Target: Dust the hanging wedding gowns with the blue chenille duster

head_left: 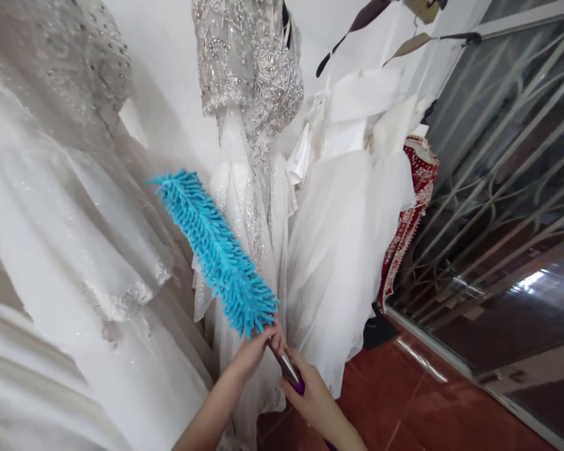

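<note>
Duster (215,250) in front of gowns (254,188); window grille (498,188) to R.

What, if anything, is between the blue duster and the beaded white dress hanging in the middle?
Nothing visible. The left hand and right hand grip the duster by its handle, and its blue head lies across the skirt of the beaded dress, with no other thing between. Whether it touches the cloth is unclear.

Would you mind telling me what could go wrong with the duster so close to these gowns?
The blue duster, gripped by the left hand and right hand, is close to the beaded gown; its fibres might snag the beadwork. Dust it carries might also smudge the white dress beside it.
</note>
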Action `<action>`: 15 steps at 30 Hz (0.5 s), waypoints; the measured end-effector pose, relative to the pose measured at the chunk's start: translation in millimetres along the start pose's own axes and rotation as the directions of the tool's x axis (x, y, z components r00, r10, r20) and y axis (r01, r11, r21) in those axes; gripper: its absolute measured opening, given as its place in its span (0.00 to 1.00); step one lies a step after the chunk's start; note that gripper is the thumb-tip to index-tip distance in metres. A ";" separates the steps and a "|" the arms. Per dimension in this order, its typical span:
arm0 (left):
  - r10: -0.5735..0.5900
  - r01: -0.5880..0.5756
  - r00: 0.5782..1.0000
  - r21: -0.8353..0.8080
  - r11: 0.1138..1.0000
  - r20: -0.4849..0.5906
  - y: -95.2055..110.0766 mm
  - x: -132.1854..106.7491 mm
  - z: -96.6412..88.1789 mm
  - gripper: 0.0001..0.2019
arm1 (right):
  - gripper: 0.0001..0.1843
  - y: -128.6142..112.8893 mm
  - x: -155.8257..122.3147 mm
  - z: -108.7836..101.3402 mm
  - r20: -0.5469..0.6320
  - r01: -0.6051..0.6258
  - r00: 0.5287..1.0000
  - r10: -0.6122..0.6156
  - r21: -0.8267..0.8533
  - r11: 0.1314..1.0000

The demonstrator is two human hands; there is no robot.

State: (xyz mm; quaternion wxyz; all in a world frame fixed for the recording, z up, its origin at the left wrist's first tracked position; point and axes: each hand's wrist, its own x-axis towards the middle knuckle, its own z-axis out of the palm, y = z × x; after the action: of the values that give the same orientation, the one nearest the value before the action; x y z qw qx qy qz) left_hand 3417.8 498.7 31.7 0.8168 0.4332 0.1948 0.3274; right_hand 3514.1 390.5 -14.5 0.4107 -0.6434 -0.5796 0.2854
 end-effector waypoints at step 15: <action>-0.031 -0.036 0.946 -0.201 0.979 -0.323 -79.6 15.2 -8.4 0.14 | 0.25 66.6 -3.7 -8.0 0.172 -0.022 0.985 0.013 0.051 0.998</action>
State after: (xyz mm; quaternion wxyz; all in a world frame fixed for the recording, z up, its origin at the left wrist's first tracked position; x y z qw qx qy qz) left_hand 3452.7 481.6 -39.9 0.8133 0.2875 0.2913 0.4135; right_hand 3554.3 386.0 -68.2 0.3735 -0.6102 -0.5995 0.3588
